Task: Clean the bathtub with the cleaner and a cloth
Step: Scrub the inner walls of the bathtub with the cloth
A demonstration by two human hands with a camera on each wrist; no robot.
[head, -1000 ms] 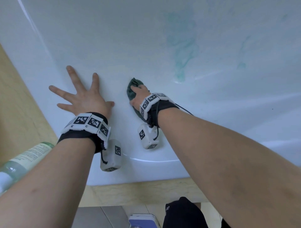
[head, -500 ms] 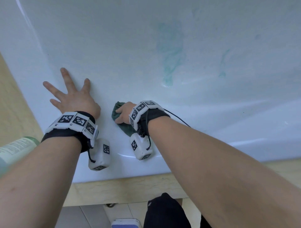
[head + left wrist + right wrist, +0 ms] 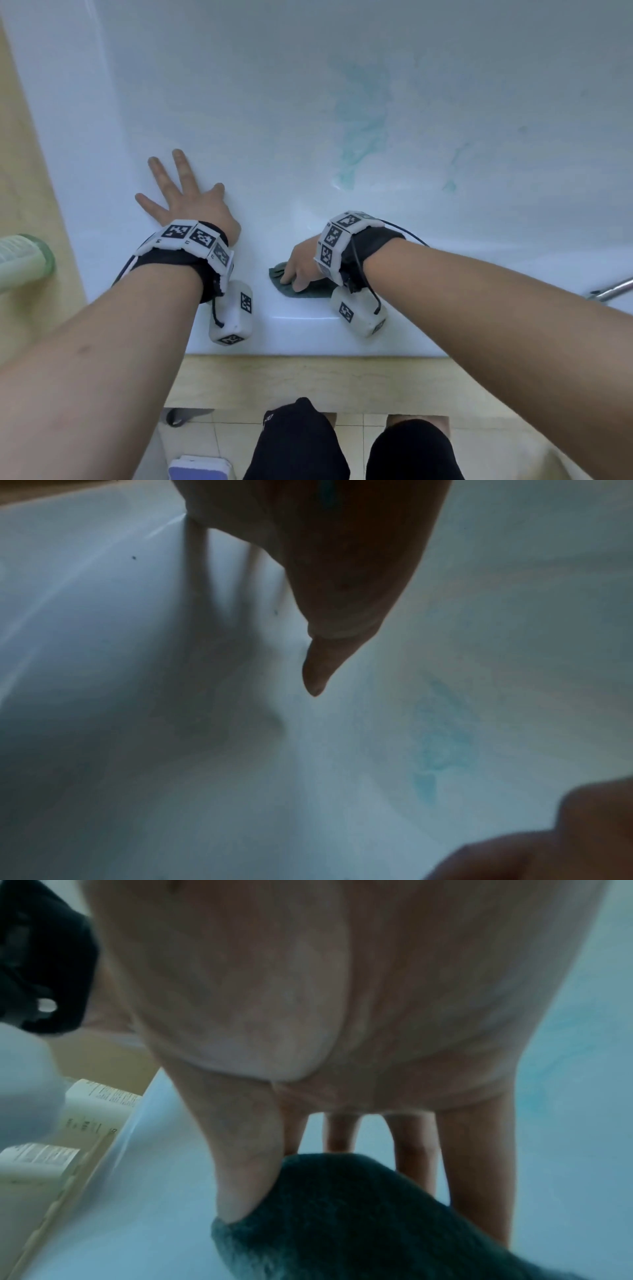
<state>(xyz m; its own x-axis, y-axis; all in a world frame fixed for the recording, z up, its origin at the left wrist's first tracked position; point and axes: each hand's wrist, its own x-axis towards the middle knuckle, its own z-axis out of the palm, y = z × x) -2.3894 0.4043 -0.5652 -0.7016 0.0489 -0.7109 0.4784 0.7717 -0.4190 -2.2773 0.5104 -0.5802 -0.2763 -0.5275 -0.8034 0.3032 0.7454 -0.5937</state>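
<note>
On bathtub (image 3: 445, 240), flat hands (image 3: 191, 205).

Dark green cloth (image 3: 301, 291), white bathtub (image 3: 308, 102) with turquoise smears (image 3: 356, 137).

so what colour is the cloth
Dark green cloth, clearest in the right wrist view.

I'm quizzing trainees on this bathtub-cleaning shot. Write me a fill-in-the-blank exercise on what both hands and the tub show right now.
1. The right hand presses a dark green ____ onto the bathtub.
2. The left hand lies flat on the tub with its fingers ____.
3. Farther up the tub wall, the streaks of cleaner are coloured ____.
4. The bottle lies beyond the ____ arm, on the ledge.

Missing words: cloth; spread; blue-green; left
</note>
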